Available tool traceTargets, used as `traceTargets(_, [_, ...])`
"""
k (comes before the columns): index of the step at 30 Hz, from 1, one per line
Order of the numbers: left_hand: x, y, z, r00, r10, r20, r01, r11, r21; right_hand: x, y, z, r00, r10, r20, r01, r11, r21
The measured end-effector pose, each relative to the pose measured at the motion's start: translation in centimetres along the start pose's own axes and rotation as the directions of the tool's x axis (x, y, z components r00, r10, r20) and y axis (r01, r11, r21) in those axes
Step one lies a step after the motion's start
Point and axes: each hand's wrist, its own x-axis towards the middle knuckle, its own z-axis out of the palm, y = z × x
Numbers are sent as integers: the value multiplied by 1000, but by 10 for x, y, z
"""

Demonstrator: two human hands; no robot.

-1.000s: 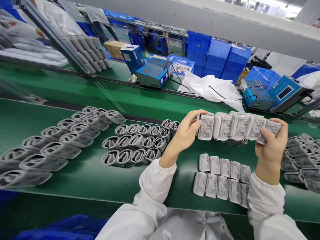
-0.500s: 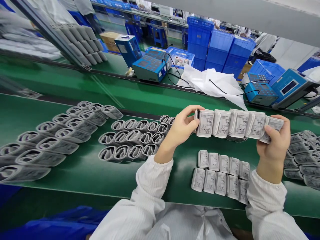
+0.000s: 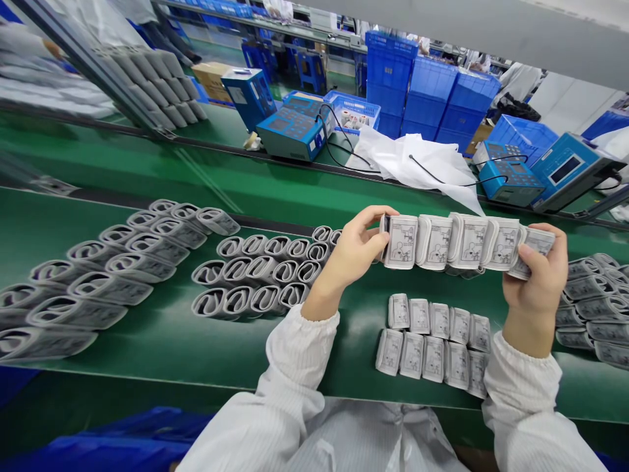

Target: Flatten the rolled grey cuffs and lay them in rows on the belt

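Observation:
My left hand (image 3: 356, 248) and my right hand (image 3: 533, 278) both grip a row of folded grey blood pressure cuffs (image 3: 466, 242), pressed together side by side with their printed labels facing me. The left hand pinches the row's left end, and the right hand holds its right end. Just below the row, two lines of folded cuffs (image 3: 432, 341) lie label up on the green bench (image 3: 344, 367). Rolled cuffs (image 3: 255, 275) with open ends stand to the left of my left hand. More rolled cuffs (image 3: 592, 308) lie beyond my right hand.
A larger group of rolled cuffs (image 3: 98, 275) lies at the bench's left. Past a dark rail, a second green bench carries blue testers (image 3: 292, 128) with cables and white plastic sheeting (image 3: 417, 160). Stacked blue crates (image 3: 432, 92) stand behind it.
The whole view has shifted slightly up and left as my head moved. Both hands keep hold of the cuff row, which now lies a little straighter and more level.

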Motion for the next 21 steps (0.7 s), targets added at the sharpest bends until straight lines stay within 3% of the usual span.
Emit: traceTargets(21, [4,-8,-10,1000,3,-16,-2,999,32,-3,-10,8,998,50,-48,-49,999,22])
